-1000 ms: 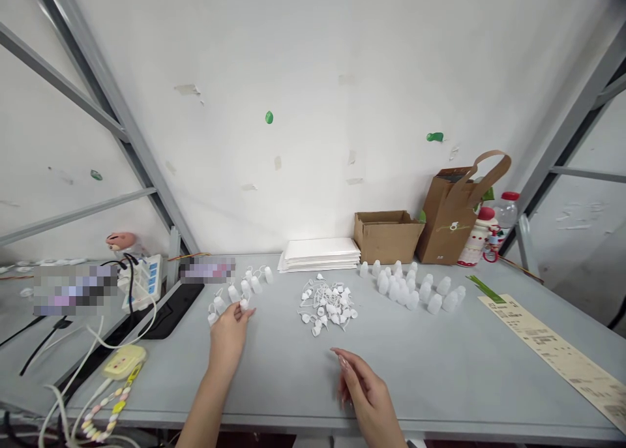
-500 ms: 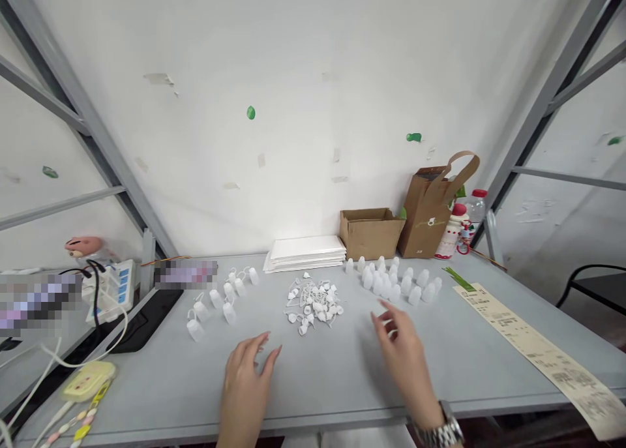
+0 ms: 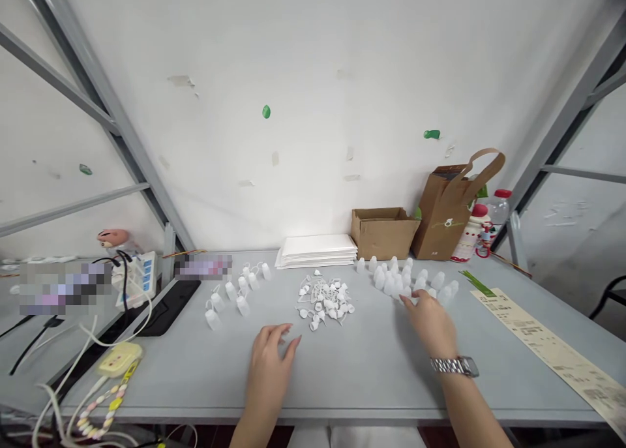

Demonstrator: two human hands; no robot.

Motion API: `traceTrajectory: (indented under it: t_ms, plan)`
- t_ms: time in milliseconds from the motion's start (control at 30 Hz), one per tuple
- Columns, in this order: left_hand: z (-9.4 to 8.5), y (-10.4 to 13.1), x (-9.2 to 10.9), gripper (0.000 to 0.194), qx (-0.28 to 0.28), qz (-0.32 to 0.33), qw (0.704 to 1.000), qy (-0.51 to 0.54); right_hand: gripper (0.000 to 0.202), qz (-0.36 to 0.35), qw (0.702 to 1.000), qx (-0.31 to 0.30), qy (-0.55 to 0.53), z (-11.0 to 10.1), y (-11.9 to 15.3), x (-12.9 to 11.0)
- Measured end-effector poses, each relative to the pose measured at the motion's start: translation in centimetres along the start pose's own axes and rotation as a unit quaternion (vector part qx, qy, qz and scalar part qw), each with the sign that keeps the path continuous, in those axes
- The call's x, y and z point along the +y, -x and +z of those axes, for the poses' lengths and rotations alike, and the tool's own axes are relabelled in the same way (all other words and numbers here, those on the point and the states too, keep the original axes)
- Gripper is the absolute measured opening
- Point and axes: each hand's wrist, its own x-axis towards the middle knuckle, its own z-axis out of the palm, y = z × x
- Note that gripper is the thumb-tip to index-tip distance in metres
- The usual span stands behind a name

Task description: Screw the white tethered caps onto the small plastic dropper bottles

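My left hand [image 3: 272,358] hovers over the front middle of the table, fingers loosely curved and thumb apart, holding nothing. My right hand [image 3: 432,322], with a metal-band watch on the wrist, is at the near edge of a group of small translucent white bottles [image 3: 390,285]. Its thumb and fingertips are apart beside the front bottles and partly hide some; no bottle is visibly held. Between the hands, farther back, lies a pile of small white caps with thin looped straps [image 3: 325,301]. Several similar bottles with strapped caps [image 3: 243,304] stand at left.
Behind are a stack of white sheets or envelopes [image 3: 317,251], an open cardboard box [image 3: 385,236] and a brown paper bag [image 3: 440,220]. A long printed paper strip [image 3: 542,350] lies right. At left are a black slab [image 3: 169,309], a power strip [image 3: 147,275] and cables.
My right hand has moved forward and right to the bottles. My left hand keeps much the same pose near the front. The camera view has turned slightly left.
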Motion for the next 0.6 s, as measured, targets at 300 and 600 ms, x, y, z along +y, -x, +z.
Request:
traceTrajectory:
  t_ms: [300,600]
  plan:
    - [2.8,-0.3,2.8,0.02,-0.088,0.072,0.987,-0.116,0.034,-0.005,0.999,-0.032,-0.009,0.1,0.4,0.4]
    - [2.1,-3.1,2.5,0.031,-0.084,0.118,0.97,-0.195,0.023,-0.09,0.991,-0.082,-0.063,1.0,4.8,-0.2]
